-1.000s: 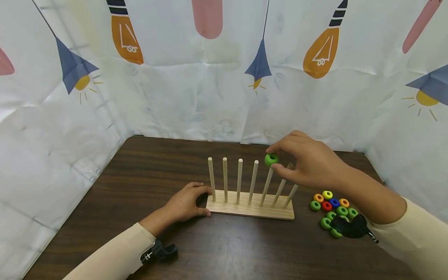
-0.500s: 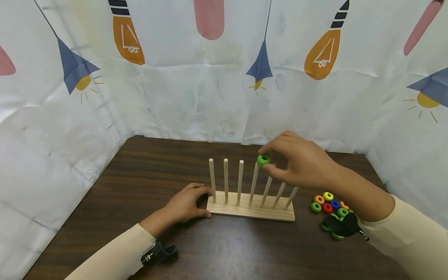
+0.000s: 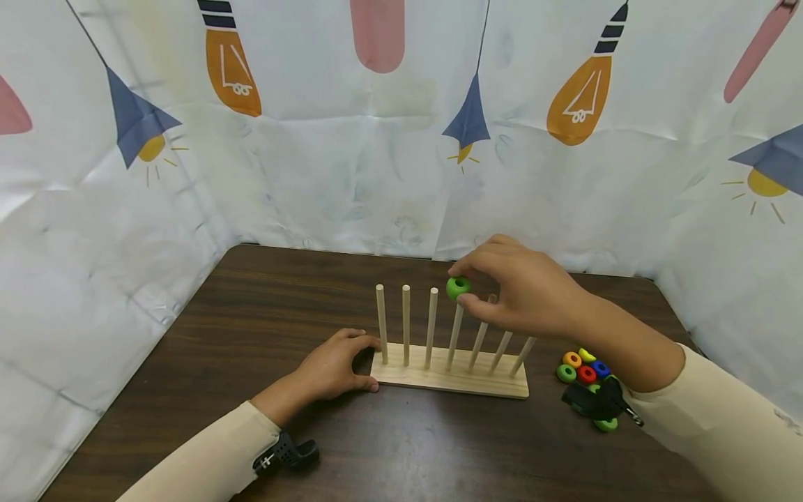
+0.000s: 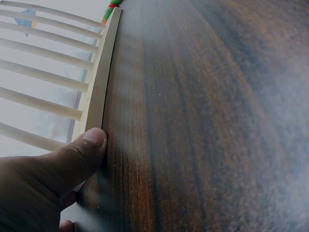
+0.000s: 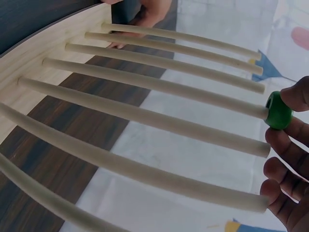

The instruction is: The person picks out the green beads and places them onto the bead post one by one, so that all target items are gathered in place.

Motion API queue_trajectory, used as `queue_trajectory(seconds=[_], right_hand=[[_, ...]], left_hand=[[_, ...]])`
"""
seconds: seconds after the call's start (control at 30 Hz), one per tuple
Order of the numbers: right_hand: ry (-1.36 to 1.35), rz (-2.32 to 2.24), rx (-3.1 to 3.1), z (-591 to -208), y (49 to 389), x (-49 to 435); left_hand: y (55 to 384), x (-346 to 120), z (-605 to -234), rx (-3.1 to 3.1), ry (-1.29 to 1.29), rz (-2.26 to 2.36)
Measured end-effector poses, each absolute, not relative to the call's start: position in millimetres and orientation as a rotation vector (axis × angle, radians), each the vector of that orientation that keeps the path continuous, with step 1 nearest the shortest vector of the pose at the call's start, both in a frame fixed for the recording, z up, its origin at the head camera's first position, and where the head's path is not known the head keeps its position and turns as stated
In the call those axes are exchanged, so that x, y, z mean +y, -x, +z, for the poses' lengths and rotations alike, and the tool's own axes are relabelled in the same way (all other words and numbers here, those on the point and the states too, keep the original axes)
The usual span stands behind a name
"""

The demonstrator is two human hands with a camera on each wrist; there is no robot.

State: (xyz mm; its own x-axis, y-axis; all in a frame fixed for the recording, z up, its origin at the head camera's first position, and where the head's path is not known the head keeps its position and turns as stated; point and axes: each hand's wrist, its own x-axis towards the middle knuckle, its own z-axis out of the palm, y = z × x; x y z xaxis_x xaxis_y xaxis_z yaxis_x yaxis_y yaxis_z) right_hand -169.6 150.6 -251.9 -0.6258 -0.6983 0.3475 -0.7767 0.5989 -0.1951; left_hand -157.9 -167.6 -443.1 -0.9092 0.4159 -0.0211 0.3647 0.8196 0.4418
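A wooden peg rack [image 3: 452,380] with a row of several upright pegs stands on the table. My left hand [image 3: 335,366] holds its left end, thumb at the front edge; in the left wrist view the thumb [image 4: 77,157] presses against the base. Between thumb and fingers, my right hand [image 3: 527,289] pinches a green bead [image 3: 452,290] at the top of the middle peg. The right wrist view has this green bead [image 5: 280,113] right at the peg's tip, but I cannot tell whether the peg has entered its hole. All the pegs in view are bare.
Loose beads lie right of the rack: a red bead [image 3: 586,374], an orange bead [image 3: 571,360], a blue bead [image 3: 599,369], and several green ones partly hidden by the right wrist's black camera mount [image 3: 592,400]. A patterned white cloth [image 3: 351,174] hangs behind the brown table [image 3: 282,293].
My right hand has carried the green bead left along the peg tops, from near the fifth peg to the fourth. The left hand has stayed on the rack's end.
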Motion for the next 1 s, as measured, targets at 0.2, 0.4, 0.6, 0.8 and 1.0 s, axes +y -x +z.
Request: queue_trajectory(seconds=[0.2,0.4,0.6,0.8,1.0], right_hand=[[-1.216,0.481,-2.613,-251,171,145],[-1.219,0.490,-2.623,-251,171,138],[-1.226,0.502,-2.631,-249,172,130],[-1.236,0.492,-2.637,-247,173,121],[-1.239,0.489,-2.651,-246,174,114]], left_hand=[[158,-167,-444,2.887,-0.617,0.665],[157,-167,-444,2.888,-0.623,0.667],[157,-168,-443,2.889,-0.623,0.668],[158,-168,-443,2.891,-0.632,0.677],[158,-168,-443,2.887,-0.639,0.682]])
